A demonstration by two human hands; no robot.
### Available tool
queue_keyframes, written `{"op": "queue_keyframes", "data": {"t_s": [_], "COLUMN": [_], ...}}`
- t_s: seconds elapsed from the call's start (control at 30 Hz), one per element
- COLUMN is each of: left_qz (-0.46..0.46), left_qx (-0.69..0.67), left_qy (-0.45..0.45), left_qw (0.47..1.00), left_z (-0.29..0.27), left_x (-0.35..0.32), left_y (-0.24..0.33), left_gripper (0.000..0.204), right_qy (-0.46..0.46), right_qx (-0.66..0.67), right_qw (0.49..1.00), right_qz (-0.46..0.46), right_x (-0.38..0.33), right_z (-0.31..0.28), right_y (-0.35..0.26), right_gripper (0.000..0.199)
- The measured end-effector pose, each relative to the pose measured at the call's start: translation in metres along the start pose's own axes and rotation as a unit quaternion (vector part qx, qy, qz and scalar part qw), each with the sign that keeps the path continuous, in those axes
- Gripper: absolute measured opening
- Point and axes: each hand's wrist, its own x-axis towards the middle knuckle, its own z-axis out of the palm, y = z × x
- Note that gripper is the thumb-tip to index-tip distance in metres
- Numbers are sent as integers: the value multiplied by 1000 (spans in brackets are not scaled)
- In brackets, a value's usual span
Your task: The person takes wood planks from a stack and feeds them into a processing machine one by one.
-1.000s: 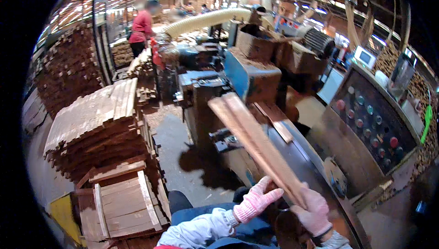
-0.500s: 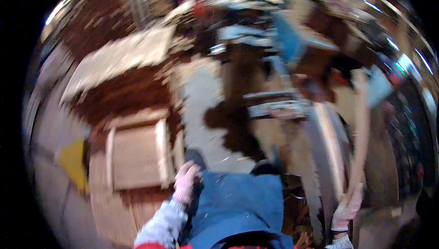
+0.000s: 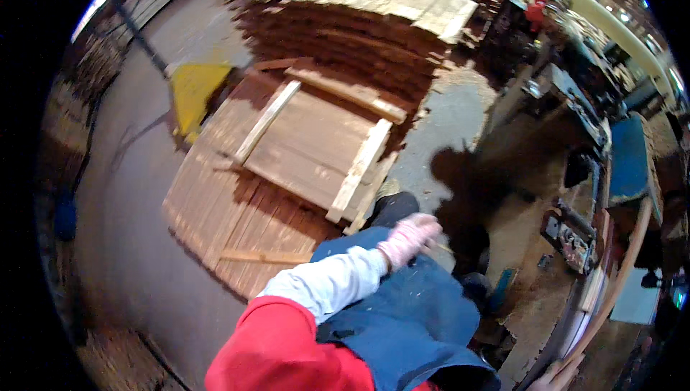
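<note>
- Left hand (image 3: 411, 238) is hanging over the apron (image 3: 424, 297), lower centre, fingers half curling; whether it is holding anything, I cannot tell.
- Right hand (image 3: 555, 378), partly cut off at lower right, is gripping the board (image 3: 621, 287).
- Handling is looking unfinished: the board is being held, not lying stacked.
- It is running up the right side, looking long, narrow, light brown.
- Stack (image 3: 338, 35), upper centre, is standing many layers high.

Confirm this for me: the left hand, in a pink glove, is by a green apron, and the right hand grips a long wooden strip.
Not quite: the apron is blue, not green, as the head view shows. The left hand, in a pink glove, is by it, and the right hand grips a long wooden strip.
</note>
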Motion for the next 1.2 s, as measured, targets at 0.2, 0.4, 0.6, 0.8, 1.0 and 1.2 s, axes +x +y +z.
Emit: {"op": "queue_keyframes", "data": {"t_s": [0.2, 0.4, 0.6, 0.8, 1.0, 1.2], "left_qz": [-3, 57, 64, 88, 139, 87], "left_qx": [-32, -133, -3, -126, -57, 111], "left_qy": [160, 243, 393, 383, 298, 114], "left_qw": [987, 959, 917, 911, 943, 983], "left_z": [-110, -236, -330, -252, -150, 27], "left_x": [113, 266, 396, 334, 225, 62], "left_y": [96, 111, 100, 149, 124, 77], "left_gripper": [15, 29, 59, 67, 51, 41], "right_qy": [-179, -181, -158, -124, -38, -176], "right_qx": [-78, -172, -175, -99, 39, 103], "right_qw": [978, 966, 970, 987, 993, 917], "right_qz": [73, 67, 61, 24, -103, -341], "right_x": [-177, -146, 6, 105, 147, 122], "right_z": [-115, -99, 7, 73, 69, 56], "right_y": [24, 2, 12, -11, -136, -281], "right_gripper": [41, 42, 43, 40, 31, 59]}}
